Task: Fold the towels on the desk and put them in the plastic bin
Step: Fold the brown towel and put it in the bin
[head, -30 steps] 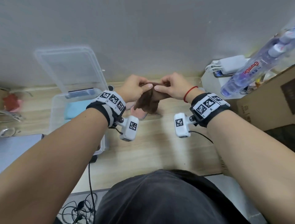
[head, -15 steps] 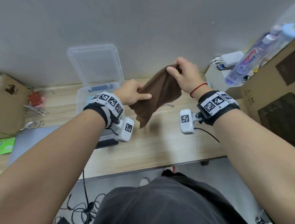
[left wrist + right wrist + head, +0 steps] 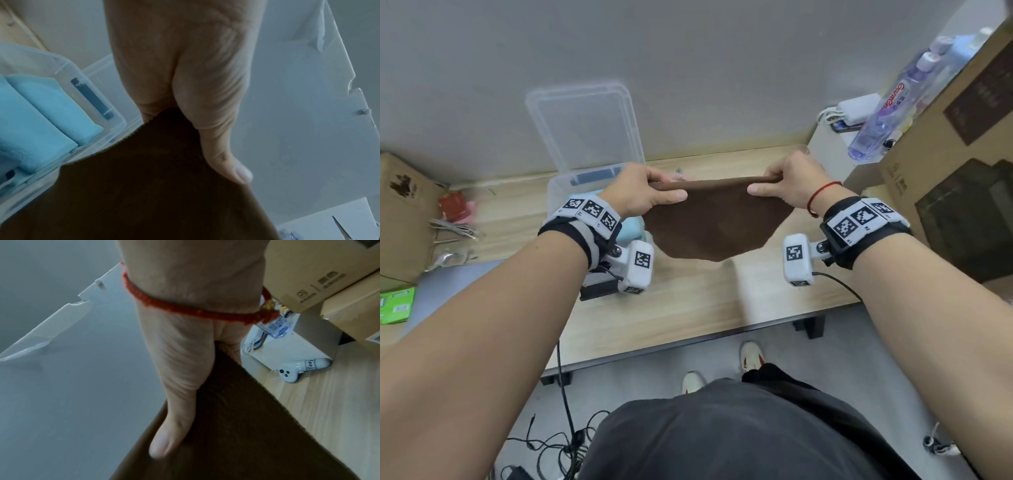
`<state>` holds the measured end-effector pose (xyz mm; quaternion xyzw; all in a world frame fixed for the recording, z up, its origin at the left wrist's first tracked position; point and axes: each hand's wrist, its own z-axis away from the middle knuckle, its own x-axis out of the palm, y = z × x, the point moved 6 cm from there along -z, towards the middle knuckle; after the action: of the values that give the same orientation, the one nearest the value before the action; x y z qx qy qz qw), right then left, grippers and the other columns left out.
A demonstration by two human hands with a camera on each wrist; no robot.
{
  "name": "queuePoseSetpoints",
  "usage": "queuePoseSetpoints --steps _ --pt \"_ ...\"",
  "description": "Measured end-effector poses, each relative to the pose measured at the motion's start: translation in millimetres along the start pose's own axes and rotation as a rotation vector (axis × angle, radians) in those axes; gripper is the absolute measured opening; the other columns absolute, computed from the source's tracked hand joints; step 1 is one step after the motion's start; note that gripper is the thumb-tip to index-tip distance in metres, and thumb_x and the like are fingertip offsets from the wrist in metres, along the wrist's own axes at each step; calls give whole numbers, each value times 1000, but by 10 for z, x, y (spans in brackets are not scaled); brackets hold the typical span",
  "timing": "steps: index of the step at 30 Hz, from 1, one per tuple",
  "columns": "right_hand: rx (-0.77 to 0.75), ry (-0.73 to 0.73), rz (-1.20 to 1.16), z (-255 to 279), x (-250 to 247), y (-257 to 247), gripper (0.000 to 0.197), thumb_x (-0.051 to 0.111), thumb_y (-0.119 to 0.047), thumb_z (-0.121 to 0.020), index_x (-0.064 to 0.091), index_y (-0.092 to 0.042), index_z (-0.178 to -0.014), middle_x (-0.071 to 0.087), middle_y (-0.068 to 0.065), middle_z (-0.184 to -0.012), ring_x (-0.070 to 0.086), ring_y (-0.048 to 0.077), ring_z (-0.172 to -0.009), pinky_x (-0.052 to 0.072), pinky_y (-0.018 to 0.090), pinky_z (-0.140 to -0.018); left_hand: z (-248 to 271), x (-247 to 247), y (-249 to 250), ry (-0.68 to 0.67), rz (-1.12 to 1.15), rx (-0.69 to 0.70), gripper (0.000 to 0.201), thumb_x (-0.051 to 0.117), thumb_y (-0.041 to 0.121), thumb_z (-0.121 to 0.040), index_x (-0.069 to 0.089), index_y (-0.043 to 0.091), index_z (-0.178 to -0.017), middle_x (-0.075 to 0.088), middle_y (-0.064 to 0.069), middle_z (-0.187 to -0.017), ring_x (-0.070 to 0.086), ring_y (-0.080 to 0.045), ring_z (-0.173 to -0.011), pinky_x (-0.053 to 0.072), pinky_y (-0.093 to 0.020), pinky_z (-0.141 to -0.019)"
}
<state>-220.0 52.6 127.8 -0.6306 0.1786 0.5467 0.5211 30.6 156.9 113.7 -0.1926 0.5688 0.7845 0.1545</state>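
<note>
A brown towel (image 3: 714, 222) hangs stretched in the air above the desk (image 3: 688, 308), its top edge taut between my two hands. My left hand (image 3: 650, 192) pinches the towel's left top corner, thumb in front; the left wrist view shows the thumb pressed on the brown towel (image 3: 164, 186). My right hand (image 3: 787, 181) pinches the right top corner, and the right wrist view shows its thumb on the brown towel (image 3: 236, 426). The clear plastic bin (image 3: 558, 192) stands behind my left wrist, lid (image 3: 585, 123) raised against the wall, with a folded light blue towel (image 3: 41, 113) inside.
Cardboard boxes (image 3: 945, 154) and a water bottle (image 3: 883, 109) crowd the desk's right end, with a white game controller (image 3: 296, 371) beside a white box. Another cardboard box (image 3: 400, 212) and small clutter sit at the left. Cables (image 3: 561, 442) lie on the floor below.
My hands have moved apart, spreading the bunched brown towel out flat between them. The camera view has lifted back, showing the desk edge and the floor.
</note>
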Motion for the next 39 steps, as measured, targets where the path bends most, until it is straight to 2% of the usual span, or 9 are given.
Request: queuePoseSetpoints --steps 3,5,10,15,22,24,29,35,39 --pt "10 -112 -105 63 -4 27 30 77 -47 -76 70 -18 -72 59 -6 -60 52 3 -56 37 9 -50 10 -21 53 17 149 0 6 78 23 -80 73 25 -79 68 15 -65 61 2 -61 46 -10 -58" --pt "16 -153 -234 39 -24 93 29 79 -41 -77 67 -15 -68 55 -7 -56 49 0 -47 38 10 -47 -19 -42 82 56 236 2 9 77 22 -81 74 16 -87 70 2 -76 64 -6 -67 50 -15 -61" --pt "11 -171 -399 -163 -36 301 27 81 -31 -76 69 -7 -78 57 -11 -61 51 5 -60 44 18 -66 -199 -49 138 119 248 -7 16 75 23 -84 74 13 -95 71 -5 -90 64 -9 -78 52 -18 -69" --pt "22 12 -417 -421 -223 405 19 83 -31 -74 66 -25 -70 61 -9 -71 54 7 -69 47 23 -74 -368 -158 249 249 173 37 7 75 22 -84 75 17 -89 70 6 -80 63 2 -74 49 -18 -78" --pt "-68 192 -676 -611 -581 337 29 80 -30 -80 54 -24 -68 56 -3 -68 51 8 -64 44 18 -63 -456 -311 526 386 218 112 20 74 18 -85 74 7 -102 69 7 -75 59 6 -61 45 -10 -59" --pt "-67 189 -717 -611 -581 358 28 76 -34 -82 52 -26 -69 55 -2 -71 51 11 -68 44 22 -65 -469 -271 550 366 220 115 16 73 18 -86 74 10 -100 69 14 -69 60 6 -61 45 -9 -58" --pt "65 145 -784 -475 -158 707 28 76 -45 -73 56 -27 -67 55 -8 -66 51 9 -65 44 24 -63 -493 91 253 245 247 46 7 74 20 -84 76 20 -91 72 12 -74 65 -6 -75 54 -23 -77" --pt "295 -62 -769 57 923 1401 25 75 -19 -85 53 -20 -73 56 1 -71 53 9 -62 45 23 -61 -333 1010 -598 46 210 -145 11 73 18 -85 75 13 -94 70 11 -77 61 7 -71 48 -15 -81" --pt "409 -200 -709 472 1555 1787 29 79 -38 -76 54 -24 -72 58 1 -73 55 17 -70 45 32 -67 -108 1546 -1089 -113 85 -220 10 75 29 -82 76 24 -90 71 13 -85 60 8 -76 43 -14 -79"
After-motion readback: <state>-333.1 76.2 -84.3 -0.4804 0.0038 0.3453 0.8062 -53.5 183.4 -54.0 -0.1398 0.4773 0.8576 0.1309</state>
